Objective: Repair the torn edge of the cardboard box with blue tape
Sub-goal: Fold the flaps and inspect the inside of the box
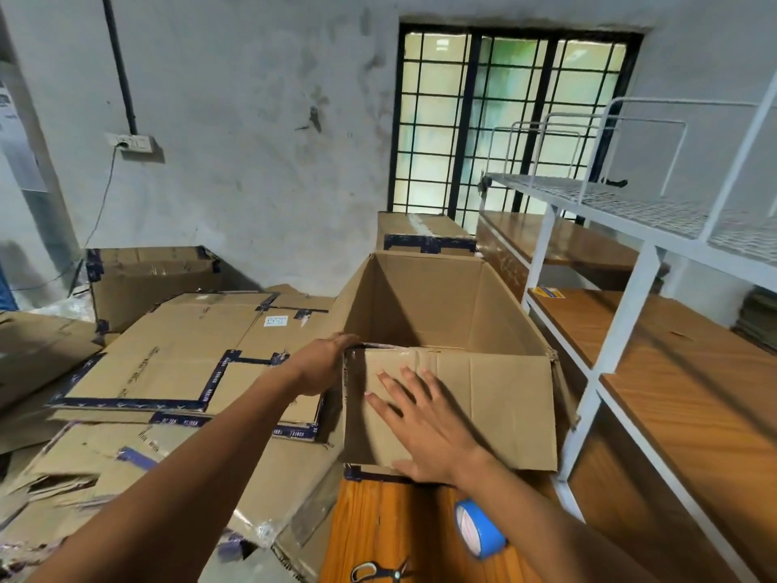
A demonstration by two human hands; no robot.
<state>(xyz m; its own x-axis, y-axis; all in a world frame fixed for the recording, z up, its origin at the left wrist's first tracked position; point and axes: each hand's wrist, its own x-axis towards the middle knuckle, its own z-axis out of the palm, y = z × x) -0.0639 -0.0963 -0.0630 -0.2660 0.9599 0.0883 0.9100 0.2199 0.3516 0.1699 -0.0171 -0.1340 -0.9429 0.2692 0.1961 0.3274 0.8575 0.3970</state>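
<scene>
An open cardboard box stands on a wooden table in front of me, its near flap hanging down towards me. My left hand grips the box's near left corner at the top edge, fingers curled over it. My right hand lies flat on the near flap with its fingers spread. A roll of blue tape sits around my right forearm, just behind the wrist. The torn edge is not clear to see.
Scissors lie on the table near its front edge. Flattened cartons with dark tape are piled at the left. A white metal rack with wooden shelves stands close on the right. More boxes sit behind, below a barred window.
</scene>
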